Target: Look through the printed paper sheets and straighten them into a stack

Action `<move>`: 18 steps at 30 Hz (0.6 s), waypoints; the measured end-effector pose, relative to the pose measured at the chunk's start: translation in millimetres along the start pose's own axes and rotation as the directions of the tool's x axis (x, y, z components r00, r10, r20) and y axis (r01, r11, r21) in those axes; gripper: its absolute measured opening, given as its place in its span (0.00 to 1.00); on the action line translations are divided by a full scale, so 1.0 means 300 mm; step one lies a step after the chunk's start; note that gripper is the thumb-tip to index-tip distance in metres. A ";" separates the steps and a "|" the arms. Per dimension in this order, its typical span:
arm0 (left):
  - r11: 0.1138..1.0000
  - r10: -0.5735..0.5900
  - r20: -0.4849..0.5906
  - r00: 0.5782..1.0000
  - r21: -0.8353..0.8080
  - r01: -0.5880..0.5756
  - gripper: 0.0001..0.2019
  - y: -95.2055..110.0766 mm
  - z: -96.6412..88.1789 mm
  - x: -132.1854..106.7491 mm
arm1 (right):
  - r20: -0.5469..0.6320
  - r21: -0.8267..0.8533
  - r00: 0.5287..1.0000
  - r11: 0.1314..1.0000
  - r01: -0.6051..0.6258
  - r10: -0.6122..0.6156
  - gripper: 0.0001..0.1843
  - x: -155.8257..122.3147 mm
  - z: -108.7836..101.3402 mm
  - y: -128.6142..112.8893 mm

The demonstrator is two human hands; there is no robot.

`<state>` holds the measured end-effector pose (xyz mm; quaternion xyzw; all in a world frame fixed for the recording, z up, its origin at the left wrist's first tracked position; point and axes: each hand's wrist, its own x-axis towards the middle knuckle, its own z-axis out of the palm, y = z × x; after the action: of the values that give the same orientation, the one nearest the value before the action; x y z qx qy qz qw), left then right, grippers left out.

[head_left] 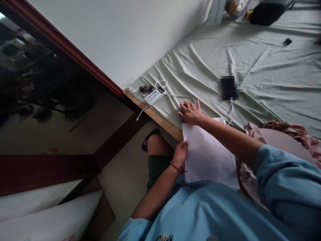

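White paper sheets (pixel 210 157) lie across my lap, their far end against the bed edge. My left hand (pixel 181 155) pinches the left edge of the sheets between thumb and fingers; a red string is round that wrist. At the far left corner of the paper, my right hand (pixel 190 113) bends over a small dark object, with its thumb apart. Fingers and palm cover most of that object, so its kind cannot be made out.
A white power strip (pixel 154 97) with a charger and cable sits near the bed's wooden edge (pixel 163 122), beside dark round items (pixel 145 88). A blurred-out dark device (pixel 228 88) lies on the green sheet (pixel 263 73). Pink patterned cloth (pixel 283 127) is at right.
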<state>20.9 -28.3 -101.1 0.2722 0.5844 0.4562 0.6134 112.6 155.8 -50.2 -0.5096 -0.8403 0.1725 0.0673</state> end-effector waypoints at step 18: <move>0.984 -0.036 -0.037 0.999 -0.175 0.029 0.35 0.025 -0.032 -0.073 | -0.379 0.108 0.894 0.971 -0.214 0.239 0.34 -0.023 -0.159 0.226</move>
<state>12.1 -46.1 -86.0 0.1989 0.5588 0.5010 0.6302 186.1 188.9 -29.6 -0.6256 -0.7391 0.1008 0.2284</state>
